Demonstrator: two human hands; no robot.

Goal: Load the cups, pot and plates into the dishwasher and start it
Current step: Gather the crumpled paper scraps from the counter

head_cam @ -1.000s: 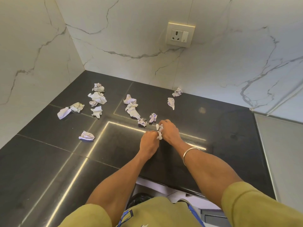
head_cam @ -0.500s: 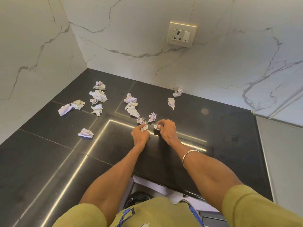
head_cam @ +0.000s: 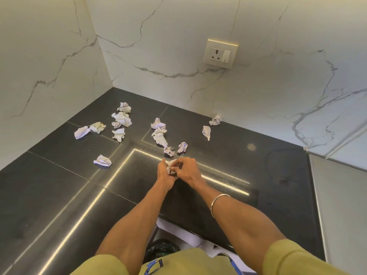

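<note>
- Since the earlier frames, both hands are brought back together over the dark worktop (head_cam: pixel 59 195), and the small scrap that was picked from beside the nearer wads is now gathered between them.
- One crumpled paper wad (head_cam: pixel 171 165) is pinched by the left hand (head_cam: pixel 164 173) and the right hand (head_cam: pixel 185 169); the fingers (head_cam: pixel 177 164) of both are curled closed round it (how much paper is bunched inside cannot be told).
- More crumpled papers are scattered toward the corner: a cluster (head_cam: pixel 122 120) at the left, a single wad (head_cam: pixel 102 160) nearer the front, a row (head_cam: pixel 159 134) just beyond the hands, and two pieces (head_cam: pixel 206 132) near the marble wall below the wall socket (head_cam: pixel 220 53).
- No cups, pot, plates or dishwasher are seen anywhere in view, so the loading is judged not yet begun; the paper is being cleared instead.
- A dark bin liner (head_cam: pixel 160 251) is partly seen below the worktop edge, close to the body.
- Risks from here, as a judgement: loose scraps may be dropped from an overfull grip if more wads are added, light pieces may be brushed off the worktop by a forearm, and a toss toward the bin may be missed, since it is mostly hidden.
</note>
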